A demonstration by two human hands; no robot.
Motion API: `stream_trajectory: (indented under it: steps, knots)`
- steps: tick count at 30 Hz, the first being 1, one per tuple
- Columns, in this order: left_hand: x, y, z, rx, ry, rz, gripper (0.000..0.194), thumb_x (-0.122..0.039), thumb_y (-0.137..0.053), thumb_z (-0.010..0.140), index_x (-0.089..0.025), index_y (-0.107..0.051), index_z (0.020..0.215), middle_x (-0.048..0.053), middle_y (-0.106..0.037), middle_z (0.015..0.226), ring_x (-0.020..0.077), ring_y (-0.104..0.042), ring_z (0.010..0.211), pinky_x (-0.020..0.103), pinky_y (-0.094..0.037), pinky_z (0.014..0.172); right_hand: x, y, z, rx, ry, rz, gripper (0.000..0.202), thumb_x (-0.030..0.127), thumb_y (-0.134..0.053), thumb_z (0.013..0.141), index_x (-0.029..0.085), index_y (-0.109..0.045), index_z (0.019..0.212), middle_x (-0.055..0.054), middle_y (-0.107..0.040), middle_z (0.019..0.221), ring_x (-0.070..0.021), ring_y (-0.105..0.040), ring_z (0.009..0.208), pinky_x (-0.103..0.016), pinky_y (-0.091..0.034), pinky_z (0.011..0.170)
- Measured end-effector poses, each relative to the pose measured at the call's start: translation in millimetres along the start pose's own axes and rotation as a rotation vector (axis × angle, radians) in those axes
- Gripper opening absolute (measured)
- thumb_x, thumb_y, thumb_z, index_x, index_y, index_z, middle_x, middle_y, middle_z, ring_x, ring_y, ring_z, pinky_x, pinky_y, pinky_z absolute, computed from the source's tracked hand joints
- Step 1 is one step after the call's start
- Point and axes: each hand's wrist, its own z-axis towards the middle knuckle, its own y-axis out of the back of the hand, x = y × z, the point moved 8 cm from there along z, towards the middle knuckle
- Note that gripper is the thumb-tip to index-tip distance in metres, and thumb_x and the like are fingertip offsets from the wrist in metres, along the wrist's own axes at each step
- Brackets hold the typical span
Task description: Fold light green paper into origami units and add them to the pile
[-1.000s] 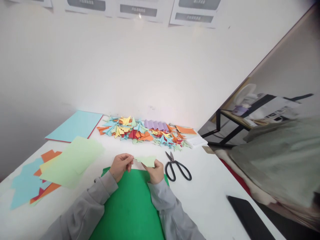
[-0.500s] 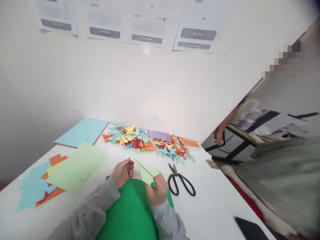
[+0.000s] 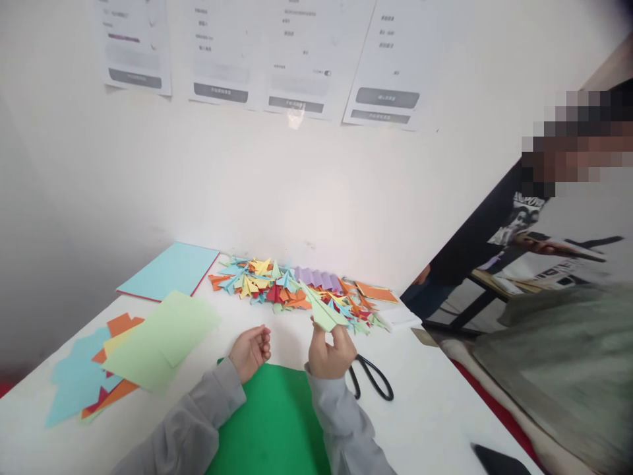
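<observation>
A light green paper plane [image 3: 324, 311] is pinched from below between the fingers of my right hand [image 3: 330, 351], its nose pointing up and left. My left hand [image 3: 251, 352] is curled closed over the upper left part of the green mat [image 3: 271, 422], apart from the plane; nothing shows in its fingers. Behind the hands lies a heap of small folded paper planes [image 3: 267, 280] in several colours, beside a row of purple ones [image 3: 317, 279]. Black-handled scissors [image 3: 378, 379] lie right of my right hand, their blades hidden.
Light green sheets [image 3: 158, 336] overlap coloured paper pieces [image 3: 82, 369] at the left. A light blue sheet [image 3: 171, 269] lies behind them. Orange paper [image 3: 376, 292] sits at the back right, a black object [image 3: 497, 458] at the front right. A person in dark clothing [image 3: 465, 231] stands beyond the table.
My right hand has moved right and away from me with the green plane, which has left my left hand's side. The scissor blades are now covered. A person has come into view at the right.
</observation>
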Motion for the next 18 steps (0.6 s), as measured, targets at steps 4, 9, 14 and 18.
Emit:
stream_trajectory:
  steps: [4,9,14,18]
  knots:
    - [-1,-0.2,1,0.003,0.01,-0.027,0.011,-0.024,-0.054,0.072,-0.013,-0.05,0.071,-0.003,-0.048,0.056,0.0042,-0.042,0.042,0.018,-0.034,0.043,-31,-40,5,0.046,-0.116,-0.041,0.019,0.021,-0.049,0.075,0.019,-0.049,0.056,0.0,-0.049,0.051,-0.013,-0.042,0.046,-0.025,-0.034,0.049]
    - [-2,1.2,1,-0.034,0.025,-0.076,0.009,-0.022,-0.053,0.073,-0.013,-0.049,0.071,-0.004,-0.047,0.054,0.0043,-0.042,0.041,0.018,-0.034,0.043,-52,-90,1,0.184,-0.125,-0.162,0.028,0.026,-0.041,0.078,0.018,-0.047,0.052,-0.001,-0.05,0.049,-0.0132,-0.044,0.047,-0.024,-0.032,0.05]
    - [-3,1.4,2,-0.053,0.035,-0.117,0.009,-0.02,-0.051,0.073,-0.012,-0.049,0.071,-0.003,-0.047,0.054,0.0041,-0.042,0.041,0.017,-0.034,0.043,-50,-107,-15,0.208,-0.054,-0.306,0.034,0.029,-0.036,0.08,0.017,-0.05,0.052,-0.001,-0.053,0.05,-0.0122,-0.045,0.047,-0.023,-0.032,0.051]
    - [-3,0.8,3,-0.052,0.044,-0.14,0.008,-0.02,-0.051,0.074,-0.012,-0.049,0.071,-0.003,-0.047,0.054,0.0044,-0.043,0.042,0.017,-0.034,0.043,-55,-115,-28,0.254,-0.074,-0.487,0.036,0.031,-0.034,0.082,0.016,-0.055,0.057,-0.003,-0.057,0.054,-0.0129,-0.051,0.053,-0.023,-0.034,0.056]
